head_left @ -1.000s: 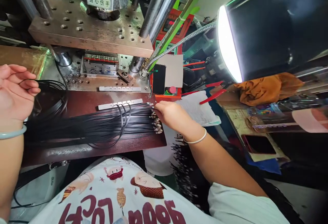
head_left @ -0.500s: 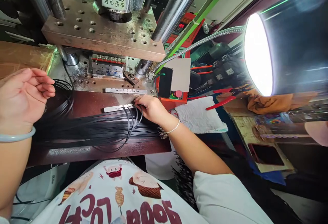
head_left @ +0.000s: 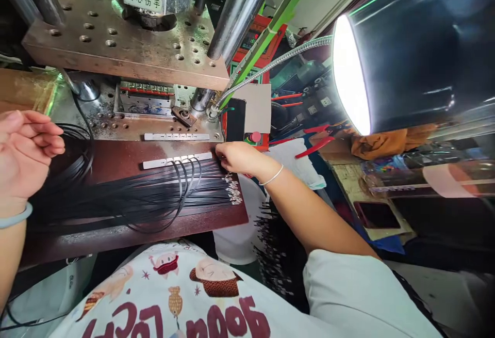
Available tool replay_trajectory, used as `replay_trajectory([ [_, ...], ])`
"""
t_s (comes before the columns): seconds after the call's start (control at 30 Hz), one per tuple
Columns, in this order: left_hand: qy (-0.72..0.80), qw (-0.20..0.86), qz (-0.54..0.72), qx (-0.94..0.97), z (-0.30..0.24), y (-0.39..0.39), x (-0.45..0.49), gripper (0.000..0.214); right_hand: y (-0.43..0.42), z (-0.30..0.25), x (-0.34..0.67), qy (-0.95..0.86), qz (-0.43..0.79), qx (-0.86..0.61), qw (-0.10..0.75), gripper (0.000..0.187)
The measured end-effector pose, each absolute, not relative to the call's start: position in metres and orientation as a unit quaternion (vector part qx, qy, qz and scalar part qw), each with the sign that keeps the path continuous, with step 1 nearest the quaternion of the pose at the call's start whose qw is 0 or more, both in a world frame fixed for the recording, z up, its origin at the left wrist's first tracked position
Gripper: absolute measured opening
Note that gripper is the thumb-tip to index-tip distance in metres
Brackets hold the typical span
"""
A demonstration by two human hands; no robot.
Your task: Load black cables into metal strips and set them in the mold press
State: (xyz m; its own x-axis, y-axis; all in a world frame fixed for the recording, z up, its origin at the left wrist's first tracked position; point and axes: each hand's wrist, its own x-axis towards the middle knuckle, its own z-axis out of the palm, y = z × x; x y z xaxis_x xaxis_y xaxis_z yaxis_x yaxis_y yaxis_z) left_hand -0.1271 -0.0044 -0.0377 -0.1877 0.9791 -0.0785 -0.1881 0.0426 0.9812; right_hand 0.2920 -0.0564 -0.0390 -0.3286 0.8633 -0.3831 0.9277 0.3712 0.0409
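Observation:
My right hand (head_left: 244, 159) is just past the right end of a pale slotted strip (head_left: 154, 163), above the cable ends. Its fingertips point down and are drawn together; whatever they may hold is hidden. Several thin black cables (head_left: 187, 186) rise from slots in this strip and loop toward me. Under them lies a wide bundle of black cables (head_left: 116, 193), with small metal connectors (head_left: 233, 189) at its right end. My left hand (head_left: 25, 155) hovers at the far left, palm up, fingers loosely bent and nothing in them. A second slotted strip (head_left: 176, 137) lies at the press's front edge.
The press's thick upper plate (head_left: 127, 62) overhangs a mould block (head_left: 145, 101) on the bed. A bright lamp (head_left: 351, 75) on a flexible neck stands at right. Beside the press are a dark phone (head_left: 235, 121), a red button (head_left: 255, 137) and red-handled pliers (head_left: 315, 147).
My right hand has left the strip's right end and moved right, toward the connectors. The looped cables stay in the strip. The whole view has shifted; my left hand keeps its pose.

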Motion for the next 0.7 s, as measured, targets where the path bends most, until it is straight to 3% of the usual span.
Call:
replay_trajectory([
  [0.13, 0.477, 0.537, 0.590, 0.369, -0.026, -0.014, -0.118, 0.018, -0.056, -0.034, 0.275, 0.821, -0.054, 0.515, 0.239, 0.023],
  [0.4, 0.490, 0.532, 0.594, 0.352, -0.018, -0.018, -0.111, 0.019, -0.074, -0.032, 0.268, 0.833, 0.012, 0.524, 0.177, 0.018],
  [0.5, 0.482, 0.535, 0.597, 0.353, -0.016, -0.021, -0.110, 0.018, -0.081, -0.036, 0.264, 0.814, 0.030, 0.579, 0.035, 0.019],
  [0.6, 0.479, 0.533, 0.601, 0.352, -0.015, -0.022, -0.110, 0.017, -0.077, -0.049, 0.263, 0.804, -0.092, 0.562, -0.172, 0.017],
  [0.7, 0.483, 0.537, 0.598, 0.347, -0.015, -0.022, -0.110, 0.018, -0.070, -0.065, 0.262, 0.787, -0.188, 0.511, -0.291, 0.015],
])
